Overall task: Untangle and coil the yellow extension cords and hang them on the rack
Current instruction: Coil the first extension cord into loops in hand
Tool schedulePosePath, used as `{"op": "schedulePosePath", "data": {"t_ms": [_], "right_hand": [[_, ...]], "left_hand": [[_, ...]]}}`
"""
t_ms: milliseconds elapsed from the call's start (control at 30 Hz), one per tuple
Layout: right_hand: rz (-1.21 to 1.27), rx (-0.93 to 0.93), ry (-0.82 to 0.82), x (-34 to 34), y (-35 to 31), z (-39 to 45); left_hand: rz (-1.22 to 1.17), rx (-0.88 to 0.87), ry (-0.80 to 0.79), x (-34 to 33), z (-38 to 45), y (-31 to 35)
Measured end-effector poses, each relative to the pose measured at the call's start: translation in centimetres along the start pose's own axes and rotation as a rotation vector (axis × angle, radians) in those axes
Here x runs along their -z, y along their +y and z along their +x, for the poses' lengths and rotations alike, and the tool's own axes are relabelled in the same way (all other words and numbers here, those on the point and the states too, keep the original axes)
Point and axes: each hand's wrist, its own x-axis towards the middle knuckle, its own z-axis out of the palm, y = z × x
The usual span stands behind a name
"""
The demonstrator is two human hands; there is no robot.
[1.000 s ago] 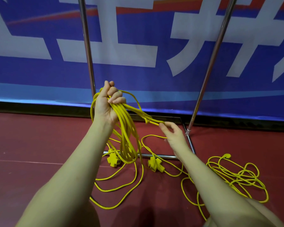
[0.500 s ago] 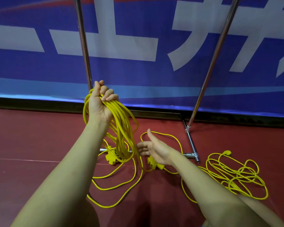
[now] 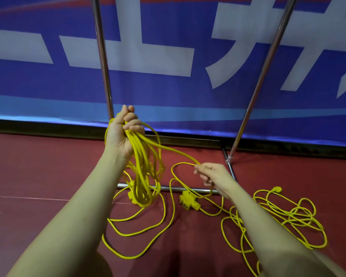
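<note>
L hand (image 3: 121, 134) fist-tight round a hanging coil of yellow cord (image 3: 144, 176), loops dangling below the grip to the floor (image 3: 38, 176). R hand (image 3: 212, 174) pinches the strand running off it. 2nd cord (image 3: 284, 216) tangled on floor, right of rack (image 3: 103, 56).

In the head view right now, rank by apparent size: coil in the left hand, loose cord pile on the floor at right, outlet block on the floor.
1. Loose cord pile, widest spread.
2. Coil hanging from the left hand; it is nearer the camera, so the gap between these two is unsure.
3. Outlet block, clearly smallest.
</note>
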Motion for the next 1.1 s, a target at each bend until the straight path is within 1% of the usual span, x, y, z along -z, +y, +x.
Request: {"op": "schedulePosePath", "data": {"t_ms": [67, 100, 167, 300, 433, 467, 533, 600, 667, 767, 900, 1000, 1100], "right_hand": [[0.22, -0.028, -0.009, 0.3, -1.4, 0.1], [0.313, -0.038, -0.019, 0.6, -2.2, 0.2], [0.445, -0.049, -0.044, 1.0, -3.6, 0.3], [0.686, -0.087, -0.003, 0.5, -6.4, 0.2], [1.086, -0.112, 0.067, -1.2, -9.2, -0.1], [1.173, -0.101, 0.087, -1.5, -9.9, -0.3], [1.321, -0.059, 0.111, -1.9, -11.1, -0.6], [1.398, -0.001, 0.112, -1.9, -12.2, -1.1], [1.407, 0.062, 0.113, -1.9, -12.9, -1.6], [1.396, 0.139, 0.097, -2.3, -13.4, -1.9], [1.396, 0.178, 0.077, -2.7, -12.9, -1.0], [1.375, 0.198, 0.091, -2.2, -12.4, -0.4], [1.346, 0.207, 0.123, -1.1, -12.1, -0.1]], "left_hand": [[-0.007, 0.092, -0.097, 0.3, -0.5, 0.5], [0.046, 0.114, -0.119, 0.4, -0.8, 0.5], [0.245, 0.166, -0.121, 0.2, -1.4, 0.1], [0.743, 0.276, -0.019, -0.7, -3.0, -2.2], [1.049, 0.293, 0.04, -1.3, -4.1, -3.9], [1.07, 0.282, 0.062, -1.2, -4.2, -4.2], [1.016, 0.275, 0.104, -0.9, -4.4, -4.9], [0.963, 0.31, 0.091, -0.3, -4.6, -5.7], [0.935, 0.367, 0.065, 0.1, -4.6, -6.5], [0.96, 0.446, 0.02, 0.2, -4.8, -7.7], [0.936, 0.532, -0.027, 0.2, -5.0, -9.3], [0.883, 0.566, -0.076, 0.1, -4.8, -9.9], [0.869, 0.556, -0.07, -0.3, -4.6, -10.0]]}}
